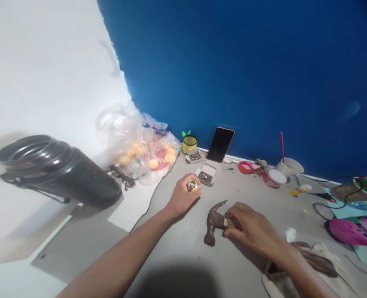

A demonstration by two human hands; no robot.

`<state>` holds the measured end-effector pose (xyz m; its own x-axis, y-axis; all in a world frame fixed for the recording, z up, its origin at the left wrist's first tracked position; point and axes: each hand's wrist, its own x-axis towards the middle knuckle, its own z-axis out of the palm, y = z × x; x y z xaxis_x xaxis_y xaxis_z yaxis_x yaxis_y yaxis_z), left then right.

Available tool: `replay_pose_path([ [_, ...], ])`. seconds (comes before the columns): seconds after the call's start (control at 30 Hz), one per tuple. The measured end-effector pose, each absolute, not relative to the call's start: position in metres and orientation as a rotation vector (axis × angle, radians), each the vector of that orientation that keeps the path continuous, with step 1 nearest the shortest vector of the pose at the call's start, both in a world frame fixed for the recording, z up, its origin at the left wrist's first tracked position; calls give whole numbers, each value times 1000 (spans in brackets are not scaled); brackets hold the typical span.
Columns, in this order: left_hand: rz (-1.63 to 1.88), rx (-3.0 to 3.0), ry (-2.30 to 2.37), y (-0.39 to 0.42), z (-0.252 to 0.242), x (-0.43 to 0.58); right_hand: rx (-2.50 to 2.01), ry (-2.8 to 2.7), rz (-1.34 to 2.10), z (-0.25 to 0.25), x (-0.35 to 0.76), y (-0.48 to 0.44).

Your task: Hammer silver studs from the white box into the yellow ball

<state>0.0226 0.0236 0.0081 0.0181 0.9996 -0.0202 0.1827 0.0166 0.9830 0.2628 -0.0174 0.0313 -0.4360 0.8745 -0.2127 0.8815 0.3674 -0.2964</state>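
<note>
My left hand [183, 194] is closed around a small yellow-orange round thing [192, 185] with shiny metal pieces showing on its face; whether it is a ball or a cup I cannot tell. Just beyond it, an open small box [205, 177] holds many little metal pieces. A second such box [195, 156] stands farther back. In my right hand [248, 225] is a rusty claw hammer [214, 222], gripped by the handle near the head. Its head points left, low over or on the grey table, and most of the handle is hidden by the hand.
Left stand a large dark flask [62, 174], sunglasses [124, 177] and plastic bags [146, 153] with orange balls. A phone [220, 144] leans on the blue wall. Rightward are a white cup [290, 167], a pink-white tub [274, 178], cords, and cloth with a wooden-handled tool [317, 260].
</note>
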Motion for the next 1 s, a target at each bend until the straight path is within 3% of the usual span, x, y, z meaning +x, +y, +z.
replay_pose_path([
  [0.3,1063,1389,1377,23,4,24,1807,2808,-393,2,281,-29],
  [0.47,966,1383,1338,20,5,29,2128,2920,359,14,293,-28],
  [0.6,904,1360,1303,16,4,38,2018,3136,796,26,282,-31],
  [1.0,909,1163,1178,10,8,45,1747,3256,885,54,257,-13],
])
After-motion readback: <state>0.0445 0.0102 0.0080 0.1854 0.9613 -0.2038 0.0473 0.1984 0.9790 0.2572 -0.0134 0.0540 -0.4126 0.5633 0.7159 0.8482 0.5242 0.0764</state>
